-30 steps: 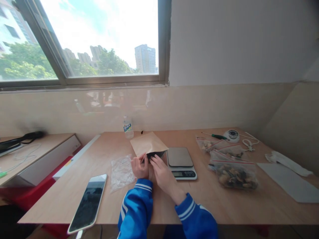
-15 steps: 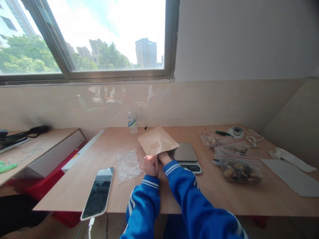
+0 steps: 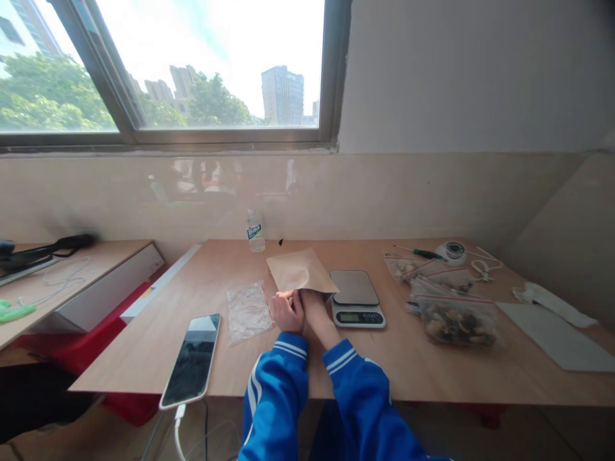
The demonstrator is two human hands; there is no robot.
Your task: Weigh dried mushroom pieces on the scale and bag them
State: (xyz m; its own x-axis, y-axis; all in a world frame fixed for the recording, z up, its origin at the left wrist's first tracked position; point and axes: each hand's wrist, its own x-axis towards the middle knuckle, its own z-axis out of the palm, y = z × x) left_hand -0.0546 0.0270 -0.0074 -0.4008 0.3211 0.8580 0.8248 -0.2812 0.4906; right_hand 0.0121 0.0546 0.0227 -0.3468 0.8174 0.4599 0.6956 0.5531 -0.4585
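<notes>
A brown kraft paper bag (image 3: 302, 269) lies at the middle of the table, its mouth toward me. My left hand (image 3: 288, 311) is closed on the near left edge of that mouth. My right hand (image 3: 313, 303) reaches inside the bag past the wrist, so its fingers are hidden, and whether they hold anything does not show. Just right of the bag stands a kitchen scale (image 3: 356, 289) with a grey plate and a small display. Left of my left hand lies a flat clear zip bag (image 3: 248, 312) with a red seal line.
A smartphone (image 3: 192, 358) on a white cable lies front left. A bottle (image 3: 255, 232) stands by the wall. On the right are zip bags of dried pieces (image 3: 459, 324), a green-handled screwdriver (image 3: 427, 254), a dome camera (image 3: 453, 252) and a white sheet (image 3: 557, 334).
My right hand has gone deeper into the paper bag, and more bare wrist shows. The bag has shifted slightly left and lies flatter, uncovering more of the scale.
</notes>
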